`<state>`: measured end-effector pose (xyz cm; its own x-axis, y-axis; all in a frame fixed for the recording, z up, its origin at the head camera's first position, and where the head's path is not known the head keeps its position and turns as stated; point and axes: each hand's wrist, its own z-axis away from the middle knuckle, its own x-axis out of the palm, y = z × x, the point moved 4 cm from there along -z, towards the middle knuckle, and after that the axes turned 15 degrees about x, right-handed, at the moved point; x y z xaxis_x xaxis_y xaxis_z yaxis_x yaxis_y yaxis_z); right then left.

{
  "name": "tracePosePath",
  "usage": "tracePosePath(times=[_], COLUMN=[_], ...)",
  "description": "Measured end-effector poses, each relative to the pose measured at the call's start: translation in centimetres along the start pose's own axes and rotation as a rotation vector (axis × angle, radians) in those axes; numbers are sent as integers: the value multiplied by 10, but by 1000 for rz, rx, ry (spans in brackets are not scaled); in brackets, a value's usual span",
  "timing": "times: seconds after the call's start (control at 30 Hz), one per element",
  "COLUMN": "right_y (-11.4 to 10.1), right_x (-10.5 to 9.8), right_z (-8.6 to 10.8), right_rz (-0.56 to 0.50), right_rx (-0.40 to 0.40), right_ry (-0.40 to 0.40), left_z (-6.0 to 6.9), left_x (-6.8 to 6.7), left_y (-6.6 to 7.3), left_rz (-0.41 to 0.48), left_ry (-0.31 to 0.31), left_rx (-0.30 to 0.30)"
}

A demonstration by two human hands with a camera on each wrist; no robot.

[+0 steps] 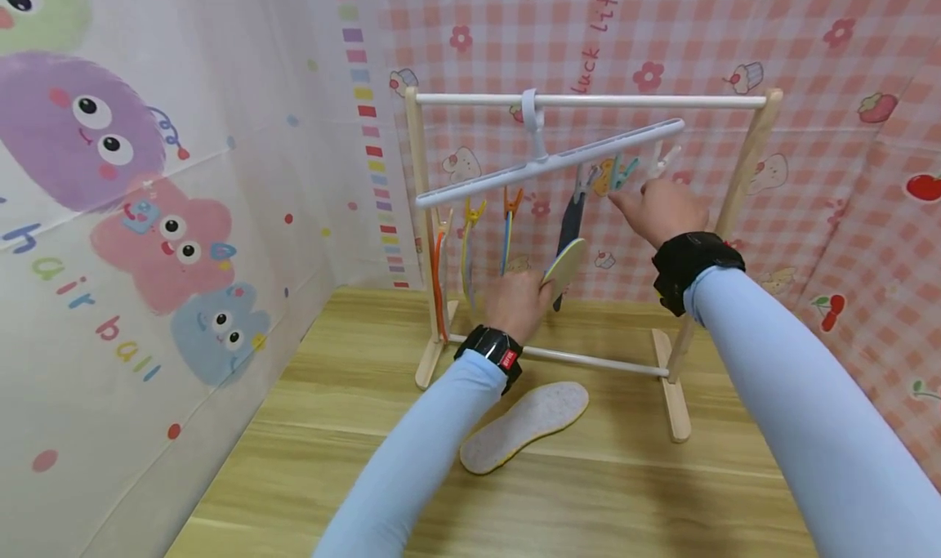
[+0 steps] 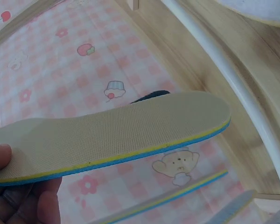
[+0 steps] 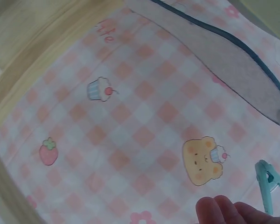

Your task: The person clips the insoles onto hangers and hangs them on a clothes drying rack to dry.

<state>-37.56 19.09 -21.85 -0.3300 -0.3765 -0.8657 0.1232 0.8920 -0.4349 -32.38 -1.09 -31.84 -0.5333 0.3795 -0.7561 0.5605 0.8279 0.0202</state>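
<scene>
In the head view my left hand (image 1: pixel 515 301) grips a beige insole (image 1: pixel 564 265) with a yellow-and-blue edge; the left wrist view shows the thumb on top of the insole (image 2: pixel 116 130) at its near end. My right hand (image 1: pixel 669 211) is raised below the higher right end of a tilted white clip hanger (image 1: pixel 610 145). A white clip (image 1: pixel 664 162) hangs just above it and a teal clip (image 1: pixel 623 174) to its left. In the right wrist view, fingertips (image 3: pixel 219 210) show beside the teal clip (image 3: pixel 266 184), with nothing seen pinched between them.
A dark insole (image 1: pixel 570 227) hangs from a grey clip. Further left hang several more insoles, one from an orange clip (image 1: pixel 513 203), another from a yellow clip (image 1: pixel 474 210). The wooden rack (image 1: pixel 746 162) stands on the table (image 1: pixel 331 460). A grey insole (image 1: pixel 525 427) lies in front.
</scene>
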Motion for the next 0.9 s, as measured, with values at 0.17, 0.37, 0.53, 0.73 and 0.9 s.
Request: tracePosePath(times=[0.17,0.37,0.53,0.73,0.9], right_y=[-8,-15,-20,-22,-23], right_x=[-2,-4,-7,-9,-7], right_z=[-7,-15,-20,-22,-23], right_rz=[-33,-14,-2,-38,-33], right_rx=[40,118,149,142,141], right_ry=[-4,5,11,40,56], left_z=[-6,-9,-11,-14,-18], left_x=[0,6,7,7,8], left_y=[5,10,12,15,17], left_rz=[-30,-42,-47,-37,-27], left_ry=[20,-21,-33,-43,-56], left_rx=[-8,-15,-29,-32,-35])
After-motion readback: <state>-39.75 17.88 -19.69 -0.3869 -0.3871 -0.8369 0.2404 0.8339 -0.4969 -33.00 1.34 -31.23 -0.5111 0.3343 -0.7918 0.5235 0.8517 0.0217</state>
